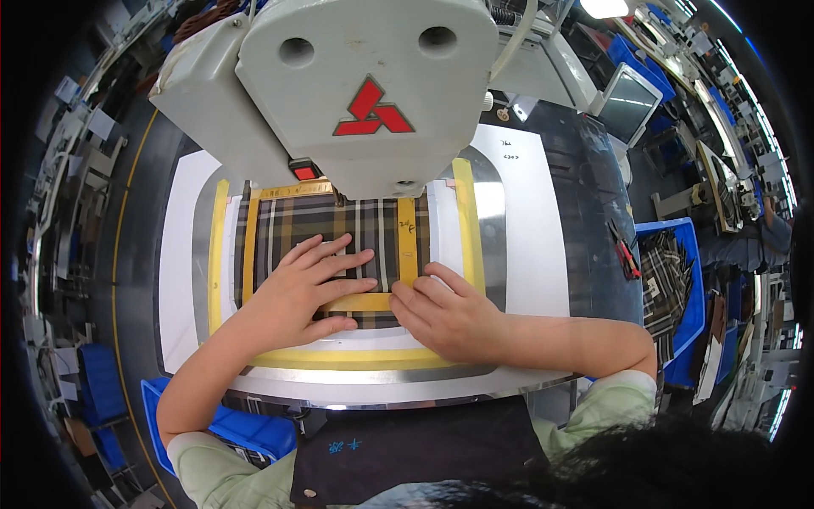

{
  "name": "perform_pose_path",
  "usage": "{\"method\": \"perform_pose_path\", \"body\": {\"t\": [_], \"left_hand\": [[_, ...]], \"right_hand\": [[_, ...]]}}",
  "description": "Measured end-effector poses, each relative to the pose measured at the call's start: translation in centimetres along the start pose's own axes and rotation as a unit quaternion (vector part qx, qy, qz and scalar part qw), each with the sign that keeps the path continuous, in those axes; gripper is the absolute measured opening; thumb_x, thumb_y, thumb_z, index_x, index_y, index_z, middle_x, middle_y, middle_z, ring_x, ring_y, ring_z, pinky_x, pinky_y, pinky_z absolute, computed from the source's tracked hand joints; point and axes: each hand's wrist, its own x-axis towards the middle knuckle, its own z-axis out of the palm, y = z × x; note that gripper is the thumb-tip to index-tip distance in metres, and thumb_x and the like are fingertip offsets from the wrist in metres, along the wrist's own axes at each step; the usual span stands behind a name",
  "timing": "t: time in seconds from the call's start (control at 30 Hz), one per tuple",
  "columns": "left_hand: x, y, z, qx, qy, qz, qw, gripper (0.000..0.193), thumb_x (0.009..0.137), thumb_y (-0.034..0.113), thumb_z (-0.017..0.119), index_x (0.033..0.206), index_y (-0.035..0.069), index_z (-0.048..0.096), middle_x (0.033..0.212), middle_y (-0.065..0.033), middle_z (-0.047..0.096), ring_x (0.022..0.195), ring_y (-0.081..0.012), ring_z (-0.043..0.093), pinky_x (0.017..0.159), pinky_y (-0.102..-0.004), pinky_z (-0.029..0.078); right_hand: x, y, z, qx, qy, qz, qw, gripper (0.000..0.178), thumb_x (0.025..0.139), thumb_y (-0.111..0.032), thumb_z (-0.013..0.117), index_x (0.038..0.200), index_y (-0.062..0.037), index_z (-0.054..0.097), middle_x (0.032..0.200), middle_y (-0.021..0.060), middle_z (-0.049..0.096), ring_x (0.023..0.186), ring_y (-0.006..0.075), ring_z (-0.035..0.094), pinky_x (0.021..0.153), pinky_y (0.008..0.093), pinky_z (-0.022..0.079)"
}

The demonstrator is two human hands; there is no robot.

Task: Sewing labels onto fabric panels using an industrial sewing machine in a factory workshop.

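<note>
Dark plaid fabric (366, 218) lies flat beneath the head of a large white sewing machine (365, 76). A yellow rectangular frame (408, 246) rests on the fabric, its far side partly hidden by the machine. My left hand (309, 284) is spread over the fabric inside the frame, fingers apart, the thumb outside its near bar. At the frame's near right corner, my right hand (441, 314) has its fingers curled and pressed together against the bar. Whether those fingertips pinch the frame, the cloth or something small is hidden.
White sheeting (534, 246) and yellow tape strips (469, 225) surround the work. Red-handled snips (625, 254) lie at the table's right edge. A blue bin (691, 288) of plaid pieces stands beyond it; another blue bin (254, 433) sits at lower left. A screen (630, 103) stands far right.
</note>
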Motion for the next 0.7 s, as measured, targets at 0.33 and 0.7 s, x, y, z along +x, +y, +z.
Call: {"method": "perform_pose_path", "body": {"t": [0.33,0.7], "left_hand": [[-0.1,-0.6,-0.3,0.008,0.011,0.003,1.000,0.047,0.079,0.037,0.069,0.122,0.019,0.061,0.139,-0.0050,0.048,0.134,-0.0312,0.036,0.112,-0.0497,0.025],[0.7,-3.0,-1.1,0.018,0.039,0.002,0.999,0.050,0.078,0.042,0.069,0.121,0.018,0.062,0.137,-0.0056,0.049,0.129,-0.0310,0.041,0.112,-0.0481,0.024]], "right_hand": [[0.7,0.7,0.6,0.015,0.016,0.004,1.000,0.031,0.075,-0.014,0.056,0.100,0.0025,0.062,0.105,0.0125,0.061,0.090,0.0231,0.054,0.089,0.0392,0.045],[2.9,2.7,1.6,0.036,0.013,0.026,0.999,0.028,0.077,-0.015,0.064,0.102,-0.0004,0.061,0.108,0.0108,0.061,0.094,0.0239,0.055,0.091,0.0399,0.044]]}}
